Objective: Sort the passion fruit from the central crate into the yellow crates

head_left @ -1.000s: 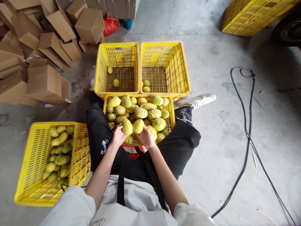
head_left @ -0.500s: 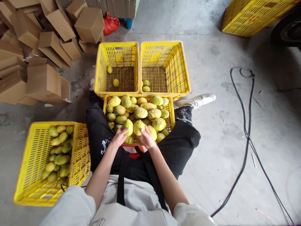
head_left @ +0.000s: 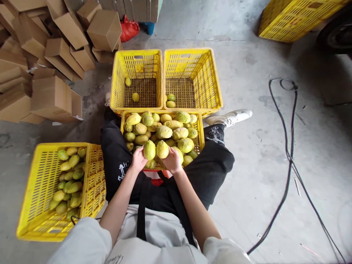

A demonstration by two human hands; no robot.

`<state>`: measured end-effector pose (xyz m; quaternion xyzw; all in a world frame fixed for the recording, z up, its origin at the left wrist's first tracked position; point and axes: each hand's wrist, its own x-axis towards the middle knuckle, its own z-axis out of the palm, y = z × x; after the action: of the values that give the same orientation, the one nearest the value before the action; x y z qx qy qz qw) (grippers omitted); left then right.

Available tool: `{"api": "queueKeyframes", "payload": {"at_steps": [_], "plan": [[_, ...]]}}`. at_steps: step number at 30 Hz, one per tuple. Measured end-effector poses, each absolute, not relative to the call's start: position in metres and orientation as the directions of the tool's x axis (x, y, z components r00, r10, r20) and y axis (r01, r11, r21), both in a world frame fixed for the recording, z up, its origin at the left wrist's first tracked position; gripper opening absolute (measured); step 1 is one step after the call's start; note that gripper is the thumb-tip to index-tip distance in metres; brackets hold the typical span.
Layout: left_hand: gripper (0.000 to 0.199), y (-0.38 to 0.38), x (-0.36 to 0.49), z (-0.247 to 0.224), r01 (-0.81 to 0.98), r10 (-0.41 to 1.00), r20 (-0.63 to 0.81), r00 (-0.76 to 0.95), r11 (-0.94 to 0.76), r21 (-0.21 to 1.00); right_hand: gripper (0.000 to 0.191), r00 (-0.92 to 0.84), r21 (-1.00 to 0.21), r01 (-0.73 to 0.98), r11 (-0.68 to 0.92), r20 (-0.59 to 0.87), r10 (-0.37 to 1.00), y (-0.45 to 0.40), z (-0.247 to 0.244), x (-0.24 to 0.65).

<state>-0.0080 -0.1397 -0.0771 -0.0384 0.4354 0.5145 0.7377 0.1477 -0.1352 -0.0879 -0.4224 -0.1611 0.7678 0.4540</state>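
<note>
Left hand (head_left: 139, 160): fingers are holding greenish fruit (head_left: 149, 150) | Right hand (head_left: 173, 160): fingers are cradling yellow fruit (head_left: 162, 149) | Crate (head_left: 202, 136): sitting beneath both

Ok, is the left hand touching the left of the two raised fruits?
Touching: the head view shows the left hand cupped against the left fruit.

Your left hand (head_left: 139, 160) sits around 8 o'clock of the view, right hand (head_left: 173, 161) at 6. Both cupped in a grip, palms turned inward, fingers partly hidden, hands apart. Left forearm (head_left: 120, 200) angles up to 1 o'clock, right forearm (head_left: 194, 203) to 11, wrists near straight. Torso (head_left: 162, 225) at 6, knees splayed: left leg (head_left: 117, 152) at 8 o'clock, right leg (head_left: 210, 172) between 4 and 5, right foot (head_left: 231, 118) near 3.
</note>
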Motion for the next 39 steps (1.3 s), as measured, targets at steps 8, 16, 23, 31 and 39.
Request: {"api": "queueKeyframes", "payload": {"at_steps": [8, 16, 23, 31, 39], "plan": [[0.029, -0.138, -0.007, -0.074, -0.796, 0.742, -0.660, 0.121, 0.470, 0.382, 0.031, -0.322, -0.471, -0.679, -0.563, -0.498, 0.805, -0.138, -0.079, 0.150], [0.023, -0.143, -0.006, -0.075, -0.705, 0.803, -0.573, 0.163, 0.502, 0.502, 0.035, -0.315, -0.497, -0.654, -0.570, -0.506, 0.803, -0.138, -0.083, 0.149], [0.038, -0.145, -0.004, -0.074, -0.665, 0.840, -0.506, 0.199, 0.494, 0.560, 0.046, -0.253, -0.549, -0.683, -0.481, -0.441, 0.861, -0.143, -0.080, 0.150], [0.040, -0.144, -0.003, -0.075, -0.682, 0.840, -0.516, 0.168, 0.477, 0.554, 0.044, -0.234, -0.527, -0.711, -0.465, -0.445, 0.864, -0.142, -0.083, 0.147], [0.032, -0.141, -0.007, -0.083, -0.739, 0.791, -0.604, 0.101, 0.466, 0.486, 0.029, -0.260, -0.439, -0.765, -0.472, -0.460, 0.849, -0.136, -0.084, 0.147]]}}
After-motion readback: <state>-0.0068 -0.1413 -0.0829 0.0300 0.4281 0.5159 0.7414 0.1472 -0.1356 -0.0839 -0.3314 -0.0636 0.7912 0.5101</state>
